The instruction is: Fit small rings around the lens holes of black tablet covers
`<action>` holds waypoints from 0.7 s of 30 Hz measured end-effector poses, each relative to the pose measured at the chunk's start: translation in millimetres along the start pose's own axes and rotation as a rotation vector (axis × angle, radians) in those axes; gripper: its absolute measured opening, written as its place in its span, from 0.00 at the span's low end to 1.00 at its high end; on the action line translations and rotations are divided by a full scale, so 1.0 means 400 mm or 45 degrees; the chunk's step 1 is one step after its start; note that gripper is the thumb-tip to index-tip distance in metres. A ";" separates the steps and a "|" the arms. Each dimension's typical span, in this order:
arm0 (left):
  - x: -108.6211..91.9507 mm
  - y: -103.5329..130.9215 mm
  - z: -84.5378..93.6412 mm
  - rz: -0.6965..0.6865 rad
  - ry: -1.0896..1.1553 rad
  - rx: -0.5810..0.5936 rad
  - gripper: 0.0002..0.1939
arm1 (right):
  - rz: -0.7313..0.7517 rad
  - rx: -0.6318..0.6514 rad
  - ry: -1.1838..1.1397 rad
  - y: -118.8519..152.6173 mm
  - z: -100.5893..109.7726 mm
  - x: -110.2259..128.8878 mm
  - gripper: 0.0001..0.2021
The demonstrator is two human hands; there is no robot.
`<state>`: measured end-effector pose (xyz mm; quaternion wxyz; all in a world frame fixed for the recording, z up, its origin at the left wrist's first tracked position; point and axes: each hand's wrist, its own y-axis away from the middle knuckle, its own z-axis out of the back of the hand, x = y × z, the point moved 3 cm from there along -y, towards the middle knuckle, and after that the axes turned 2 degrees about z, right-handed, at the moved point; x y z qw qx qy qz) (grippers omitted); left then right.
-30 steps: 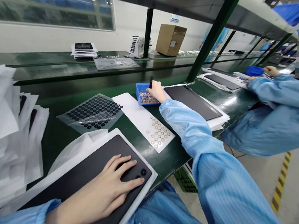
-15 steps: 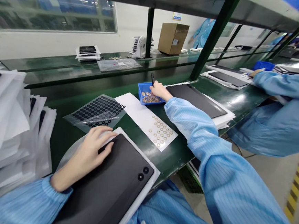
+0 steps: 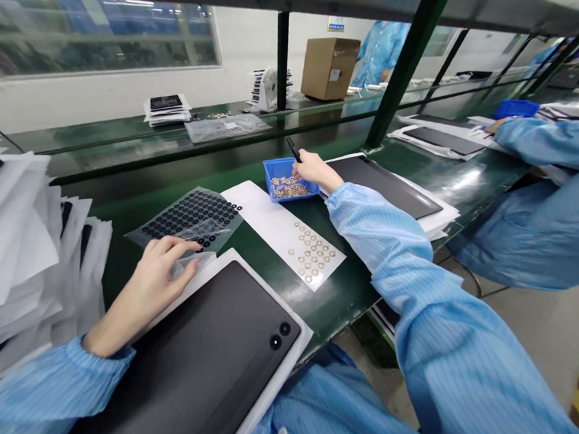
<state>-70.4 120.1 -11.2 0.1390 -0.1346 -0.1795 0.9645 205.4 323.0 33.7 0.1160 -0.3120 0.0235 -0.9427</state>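
A black tablet-like panel (image 3: 209, 344) with two round lenses lies on white wrapping in front of me. My left hand (image 3: 164, 277) is beside its upper left edge, fingers apart, over the wrapping near a clear sheet (image 3: 184, 215) of black rings. My right hand (image 3: 313, 169) grips a black pen-like tool (image 3: 293, 149) at the right rim of a blue tray (image 3: 266, 178), which holds many small gold-coloured rings (image 3: 288, 187). A white sheet (image 3: 264, 222) with rows of pale rings (image 3: 311, 252) lies between the tray and the panel.
White-wrapped items (image 3: 11, 242) are piled at the left. Another dark panel (image 3: 392, 188) lies on white sheets behind my right forearm. A cardboard box (image 3: 330, 68) and a small fan (image 3: 268, 89) stand on the back ledge. A co-worker's sleeve (image 3: 551, 138) reaches in at the right.
My left hand has moved left, off the black panel. The tool in my right hand now tilts further to the left, and the hand sits slightly lower over the tray's right side.
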 end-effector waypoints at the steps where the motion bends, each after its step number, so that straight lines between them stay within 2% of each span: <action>1: 0.004 -0.001 -0.003 0.004 -0.002 0.008 0.17 | 0.001 0.012 -0.013 0.009 0.004 0.002 0.12; 9: 0.010 0.001 -0.019 -0.004 -0.001 0.078 0.18 | -0.111 0.177 0.073 0.066 0.039 -0.002 0.09; 16: 0.010 -0.009 0.002 0.025 -0.039 0.107 0.17 | -0.128 0.203 0.099 0.085 0.082 0.008 0.12; 19: 0.025 0.002 0.005 -0.039 -0.022 0.158 0.16 | -0.157 0.136 0.053 0.157 0.141 -0.038 0.14; 20: 0.036 0.006 0.000 -0.074 -0.006 0.177 0.16 | -0.136 0.074 0.003 0.203 0.170 -0.066 0.15; 21: 0.049 0.007 -0.005 -0.108 -0.005 0.131 0.16 | -0.100 -0.032 -0.065 0.260 0.202 -0.098 0.14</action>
